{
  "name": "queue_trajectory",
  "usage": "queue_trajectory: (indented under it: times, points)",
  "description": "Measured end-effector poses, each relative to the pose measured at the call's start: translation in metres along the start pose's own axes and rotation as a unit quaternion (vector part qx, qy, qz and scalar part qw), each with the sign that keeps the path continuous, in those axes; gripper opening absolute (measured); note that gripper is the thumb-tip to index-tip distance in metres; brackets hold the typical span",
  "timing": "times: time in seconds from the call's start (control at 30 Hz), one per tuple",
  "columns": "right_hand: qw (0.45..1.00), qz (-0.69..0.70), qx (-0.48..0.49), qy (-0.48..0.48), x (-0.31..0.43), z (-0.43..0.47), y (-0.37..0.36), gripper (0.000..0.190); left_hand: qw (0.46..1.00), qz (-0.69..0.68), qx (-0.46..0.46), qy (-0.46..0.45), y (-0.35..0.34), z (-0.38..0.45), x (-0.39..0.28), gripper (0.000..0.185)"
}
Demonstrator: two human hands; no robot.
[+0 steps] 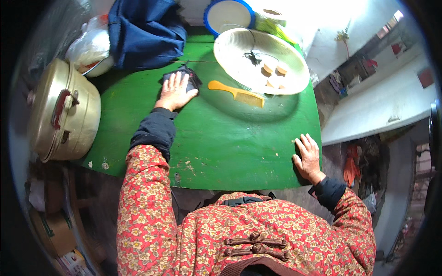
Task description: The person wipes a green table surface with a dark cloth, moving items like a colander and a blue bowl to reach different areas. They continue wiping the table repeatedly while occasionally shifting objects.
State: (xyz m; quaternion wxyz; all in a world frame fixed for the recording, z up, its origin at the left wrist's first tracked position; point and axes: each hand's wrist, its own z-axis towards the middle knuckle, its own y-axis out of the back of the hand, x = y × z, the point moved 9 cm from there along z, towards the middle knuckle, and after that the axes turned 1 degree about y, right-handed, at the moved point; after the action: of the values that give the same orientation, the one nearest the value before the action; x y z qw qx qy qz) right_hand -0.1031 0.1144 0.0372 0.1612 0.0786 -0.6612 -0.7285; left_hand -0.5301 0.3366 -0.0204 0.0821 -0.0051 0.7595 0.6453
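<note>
My left hand point(176, 90) presses down flat on a crumpled dark cloth point(192, 78) on the green tabletop point(221, 145). Its fingers are stretched out over the cloth, hiding part of it. Near the table's right edge, my right hand point(308, 159) rests on the bare green surface, fingers a little apart and nothing in it. To the right of the cloth lies a yellow comb point(238, 94), teeth towards me. Beyond the comb stands a pale, round mesh basket point(233, 65), holding a small dark object point(253, 58) and several pale brown pieces point(272, 74) that look like eggshells.
At the left edge sits a large lidded metal pot point(77, 117) with a dark red handle. Behind it are a plastic bag point(91, 48) and a blue fabric bag point(146, 34). A blue-rimmed round container point(229, 15) stands at the back. A low white wall point(376, 114) is to the right.
</note>
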Motion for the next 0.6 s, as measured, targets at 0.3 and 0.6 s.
queue_trajectory:
  times: [0.3, 0.6]
  points:
    - [1.0, -0.006, -0.019, 0.002, -0.003, -0.003, -0.003, 0.058, 1.0, 0.003, 0.002, 0.017, -0.004, -0.025, -0.004, 0.082]
    - [0.999, 0.004, -0.051, 0.007, -0.005, -0.007, -0.004, 0.055, 0.999, -0.006, -0.024, 0.035, -0.012, -0.082, -0.029, 0.082]
